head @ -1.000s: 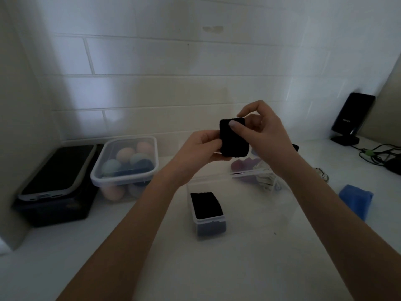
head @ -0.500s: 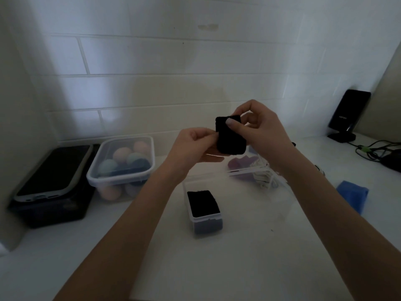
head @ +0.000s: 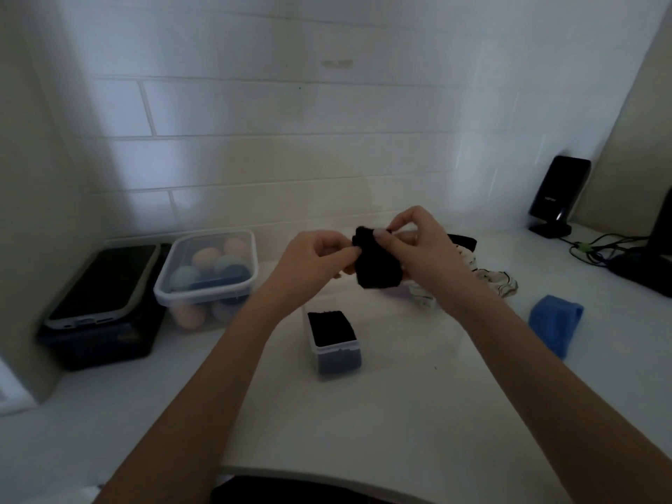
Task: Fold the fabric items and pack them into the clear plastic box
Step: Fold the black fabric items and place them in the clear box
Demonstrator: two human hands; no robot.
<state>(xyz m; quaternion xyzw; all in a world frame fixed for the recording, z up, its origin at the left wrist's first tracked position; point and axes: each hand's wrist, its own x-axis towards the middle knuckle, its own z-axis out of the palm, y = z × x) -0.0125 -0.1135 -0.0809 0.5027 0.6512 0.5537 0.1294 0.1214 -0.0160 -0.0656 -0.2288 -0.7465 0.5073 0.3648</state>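
Both hands, left (head: 315, 253) and right (head: 418, 245), pinching black fabric (head: 376, 265) above clear box (head: 332, 341)

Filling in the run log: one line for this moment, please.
left hand + right hand: both pinch black fabric, mid-air | clear box: open, dark fabric inside | blue cloth: counter

Lidded tub (head: 207, 263) left of clear box (head: 332, 340); folded cloth (head: 554, 323) right; speaker (head: 558, 194) behind.
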